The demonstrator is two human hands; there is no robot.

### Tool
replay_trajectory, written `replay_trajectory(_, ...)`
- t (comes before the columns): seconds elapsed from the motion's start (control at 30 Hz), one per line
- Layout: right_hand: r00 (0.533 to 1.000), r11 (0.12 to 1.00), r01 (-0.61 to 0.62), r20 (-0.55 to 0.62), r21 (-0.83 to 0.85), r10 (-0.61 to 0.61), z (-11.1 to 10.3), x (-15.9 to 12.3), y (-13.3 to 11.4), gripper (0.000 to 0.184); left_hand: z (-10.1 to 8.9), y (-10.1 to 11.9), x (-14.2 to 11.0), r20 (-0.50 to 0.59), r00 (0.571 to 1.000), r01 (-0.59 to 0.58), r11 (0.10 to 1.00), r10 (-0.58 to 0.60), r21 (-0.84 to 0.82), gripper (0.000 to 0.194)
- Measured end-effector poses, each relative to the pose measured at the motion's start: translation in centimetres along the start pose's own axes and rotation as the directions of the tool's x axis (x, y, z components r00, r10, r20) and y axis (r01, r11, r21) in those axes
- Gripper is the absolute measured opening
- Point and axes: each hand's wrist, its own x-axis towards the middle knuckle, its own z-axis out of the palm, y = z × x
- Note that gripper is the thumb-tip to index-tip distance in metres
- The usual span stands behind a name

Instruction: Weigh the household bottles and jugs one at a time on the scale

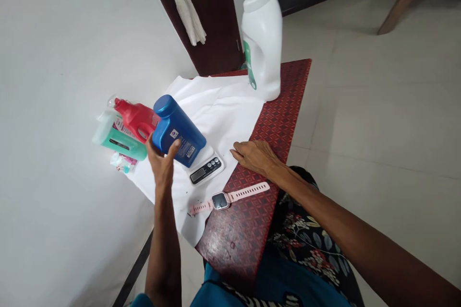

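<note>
My left hand is wrapped round the lower side of a blue bottle with a blue cap and a printed label. The bottle stands on, or just above, a white digital kitchen scale with a dark display and round buttons; its base partly covers the scale's platform. My right hand rests at the edge of a white cloth, holding nothing, its fingers loosely stretched and the thumb slightly apart. Between my arms lies a pink-strapped smartwatch, screen up, across cloth and table.
A large white jug stands at the table's far end. Left of the blue bottle are a red bottle, a green bottle and a small packet by the wall. The patterned red table has its right edge beside my lap.
</note>
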Motion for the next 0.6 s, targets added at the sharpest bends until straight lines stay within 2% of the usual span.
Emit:
replay_trajectory(0.13, 1.0, 0.999, 0.007, -0.016, -0.037, -0.007, 0.4, 0.1, 0.1, 0.04, 2.4, -0.2, -0.3, -0.145, 0.989, 0.022, 0.993, -0.038, -0.112, 0.06)
replay_trajectory(0.23, 0.999, 0.998, 0.009, -0.039, -0.062, -0.012, 0.5, 0.1, 0.1, 0.037, 2.1, -0.6, -0.3, -0.203, 0.977, 0.022, 0.972, -0.071, -0.232, 0.056)
replay_trajectory(0.37, 0.998, 0.998, 0.021, -0.053, -0.066, -0.025, 0.4, 0.2, 0.0, 0.034, -0.7, -1.8, 0.1, -0.319, 0.943, 0.02, 0.97, -0.1, -0.243, 0.055)
replay_trajectory(0.47, 0.997, 0.998, 0.022, -0.066, -0.062, -0.026, 0.6, 0.2, 0.1, 0.033, -3.8, -3.6, 0.9, -0.453, 0.89, -0.001, 0.992, -0.057, -0.127, 0.055)
replay_trajectory(0.6, 0.996, 0.998, 0.025, -0.084, -0.054, -0.03, 1.0, 0.3, 0.3, 0.033, -7.5, -7.0, 2.6, -0.583, 0.811, 0.04, 0.999, -0.051, -0.031, 0.055)
